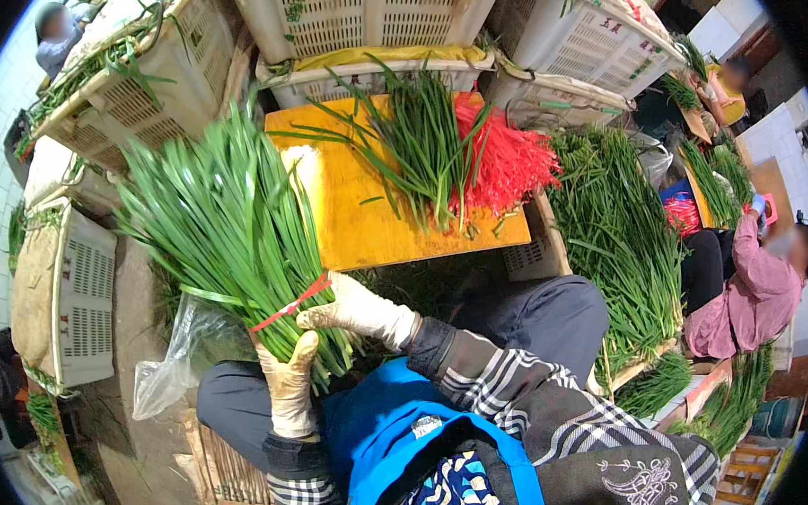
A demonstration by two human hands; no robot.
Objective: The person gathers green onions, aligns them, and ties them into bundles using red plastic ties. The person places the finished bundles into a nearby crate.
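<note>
A large bundle of long green leafy stalks, probably garlic chives (230,216), leans to the left with a red tie (291,306) around its lower part. My left hand (289,379), in a whitish glove, grips the bundle below the tie. My right hand (362,313), gloved too, has its thumb and fingers at the tie's right side, pinching it. On the yellow board (367,234) before me lie a smaller loose bunch of green stalks (423,137) and a heap of red plastic ties (503,159).
Stacked white plastic crates (371,13) stand behind the board. A long pile of green stalks (609,236) lies at the right, beside a seated person in pink (748,289). A clear plastic bag (165,378) is at my left knee, near another crate (83,292).
</note>
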